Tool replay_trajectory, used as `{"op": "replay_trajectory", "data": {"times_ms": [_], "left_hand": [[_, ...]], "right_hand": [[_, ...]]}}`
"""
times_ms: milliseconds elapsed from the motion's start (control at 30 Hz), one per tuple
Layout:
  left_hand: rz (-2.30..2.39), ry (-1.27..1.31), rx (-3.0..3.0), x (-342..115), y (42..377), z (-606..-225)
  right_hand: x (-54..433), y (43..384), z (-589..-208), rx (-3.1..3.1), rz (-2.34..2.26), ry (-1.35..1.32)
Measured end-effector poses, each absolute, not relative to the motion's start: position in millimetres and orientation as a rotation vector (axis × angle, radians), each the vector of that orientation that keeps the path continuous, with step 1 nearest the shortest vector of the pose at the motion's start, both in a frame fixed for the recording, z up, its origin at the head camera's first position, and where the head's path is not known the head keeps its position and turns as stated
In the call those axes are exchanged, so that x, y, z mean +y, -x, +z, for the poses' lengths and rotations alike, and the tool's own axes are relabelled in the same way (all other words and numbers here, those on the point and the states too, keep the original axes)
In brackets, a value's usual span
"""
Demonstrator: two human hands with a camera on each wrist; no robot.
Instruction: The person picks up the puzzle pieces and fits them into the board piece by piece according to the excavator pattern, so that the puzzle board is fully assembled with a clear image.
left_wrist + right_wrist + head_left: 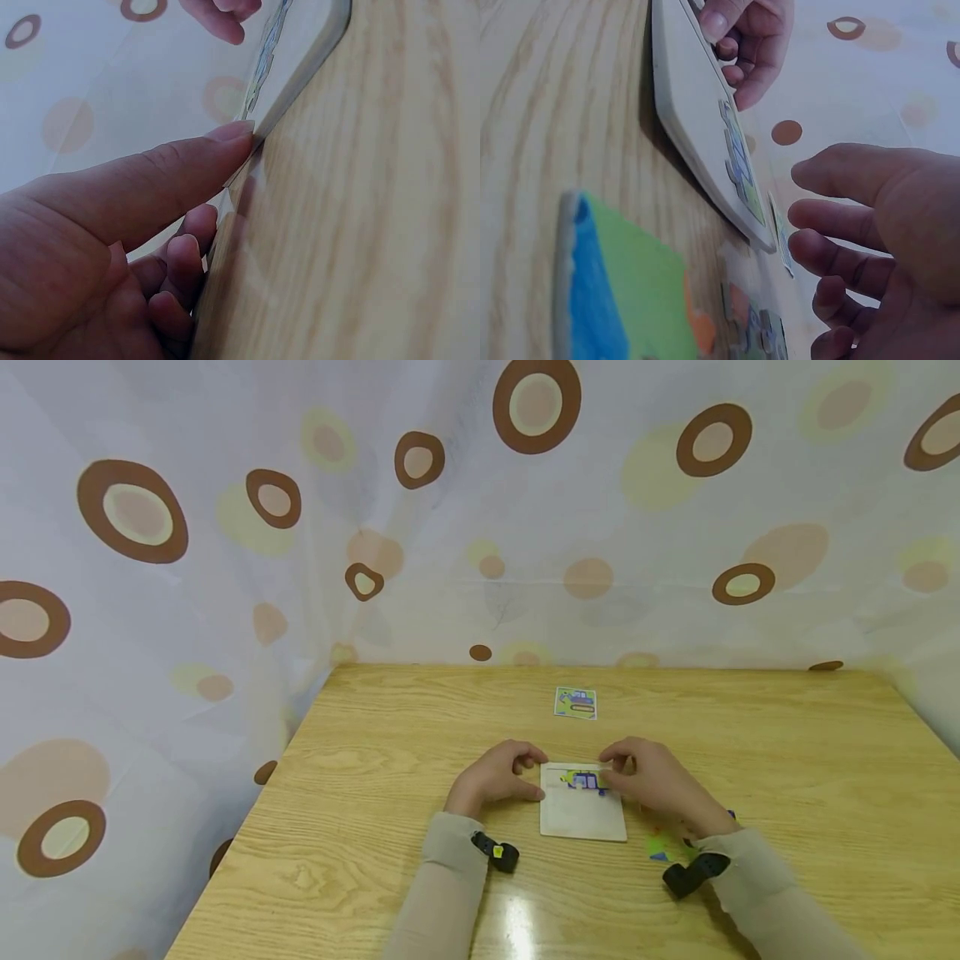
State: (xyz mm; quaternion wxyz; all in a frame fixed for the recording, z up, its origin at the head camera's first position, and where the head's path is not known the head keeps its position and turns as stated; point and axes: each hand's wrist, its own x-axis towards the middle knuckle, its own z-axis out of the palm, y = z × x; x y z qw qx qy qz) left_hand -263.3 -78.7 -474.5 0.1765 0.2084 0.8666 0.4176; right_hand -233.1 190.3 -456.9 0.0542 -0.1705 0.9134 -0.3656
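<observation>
A white square puzzle board (582, 821) lies on the table, with a few joined jigsaw pieces (583, 780) showing a blue and yellow vehicle along its top edge. My left hand (501, 774) holds the board at its upper left, thumb against the left side and fingers near the top corner. In the left wrist view that thumb (195, 161) presses on the board's rim. My right hand (651, 777) is over the board's upper right corner. Seen from the right wrist, its fingers (840, 225) are loosely bent and spread, with nothing between them.
Loose jigsaw pieces lie right of the board, partly hidden under the right forearm; a green and blue piece (630, 285) is close to the right wrist camera. A small picture card (576, 702) of a vehicle lies behind the board. A patterned curtain (480, 527) borders the wooden table (375, 735).
</observation>
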Motion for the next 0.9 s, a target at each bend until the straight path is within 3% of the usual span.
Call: {"op": "replay_trajectory", "data": {"times_ms": [900], "left_hand": [[1.184,-0.590,2.459,-77.9,262.1,-473.8]], "right_hand": [[244.1,237.9,-457.3,2.810,-0.975,0.645]]}}
